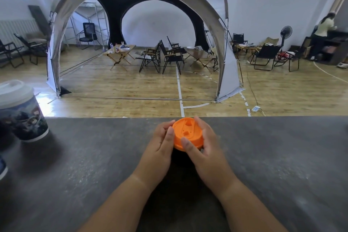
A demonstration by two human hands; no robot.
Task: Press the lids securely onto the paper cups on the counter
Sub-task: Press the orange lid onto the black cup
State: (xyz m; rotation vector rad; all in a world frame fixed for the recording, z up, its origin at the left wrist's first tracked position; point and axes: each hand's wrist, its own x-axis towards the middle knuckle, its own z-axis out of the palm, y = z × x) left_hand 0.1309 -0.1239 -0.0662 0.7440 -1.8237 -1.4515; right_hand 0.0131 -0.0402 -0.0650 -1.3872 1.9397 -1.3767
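Grey speckled bench [273, 156] runs the full width of the view. Printed cup [24, 117] stands at its left edge under a white lid [13, 88]; it bears cartoon figures, and the print is too blurred to read any lettering. Left hand [160, 149] and right hand [205, 149] meet near the middle of the far edge, fingers curled round an orange lid [186, 132], thumbs on its rim. This lid is round and ridged, with a sip hole. What lies beneath it is hidden.
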